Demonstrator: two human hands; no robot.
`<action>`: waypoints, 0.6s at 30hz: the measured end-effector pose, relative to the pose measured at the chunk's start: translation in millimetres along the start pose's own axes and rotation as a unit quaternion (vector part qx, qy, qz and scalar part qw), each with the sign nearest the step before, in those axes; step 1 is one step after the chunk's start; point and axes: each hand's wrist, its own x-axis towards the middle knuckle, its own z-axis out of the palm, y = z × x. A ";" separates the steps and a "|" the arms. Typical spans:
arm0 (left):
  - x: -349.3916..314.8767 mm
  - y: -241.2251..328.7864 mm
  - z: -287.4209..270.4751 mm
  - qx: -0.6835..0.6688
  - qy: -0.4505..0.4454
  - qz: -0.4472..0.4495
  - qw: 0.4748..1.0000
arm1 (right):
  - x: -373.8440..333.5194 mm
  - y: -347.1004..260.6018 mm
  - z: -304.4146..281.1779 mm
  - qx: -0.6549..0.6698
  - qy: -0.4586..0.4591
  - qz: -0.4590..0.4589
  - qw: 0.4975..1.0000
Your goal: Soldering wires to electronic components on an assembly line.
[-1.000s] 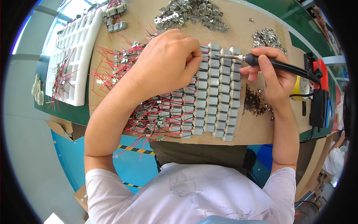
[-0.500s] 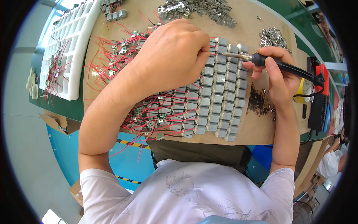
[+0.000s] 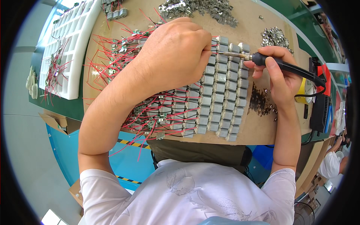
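My right hand point(image 3: 282, 71) holds a soldering iron point(image 3: 264, 60) with a dark grip and a black cable. The iron's metal tip points left, resting at or just above the upper end of the rows of small grey motors point(image 3: 219, 98). My left hand point(image 3: 180, 52) is closed in a pinch over the upper left part of these rows, close to the iron's tip. What its fingertips hold is hidden behind the hand. Red and black wires point(image 3: 176, 112) run from the motors to small green circuit boards point(image 3: 162, 120) left of them, partly under my left forearm.
A white compartment tray point(image 3: 75, 63) with wired boards stands at the left. Piles of small metal pieces lie at the back point(image 3: 210, 9) and back right point(image 3: 276, 38). Dark bits point(image 3: 260, 100) are scattered beside the motors. A black box point(image 3: 318, 112) sits at the right edge.
Almost nothing differs. The view has shifted very slightly; both hands and the soldering iron keep practically the same place over the motors.
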 end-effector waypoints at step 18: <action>0.5 1.7 -0.9 0.010 -0.007 -0.001 1.000 | -0.8 -2.0 0.3 -0.018 0.001 0.004 1.000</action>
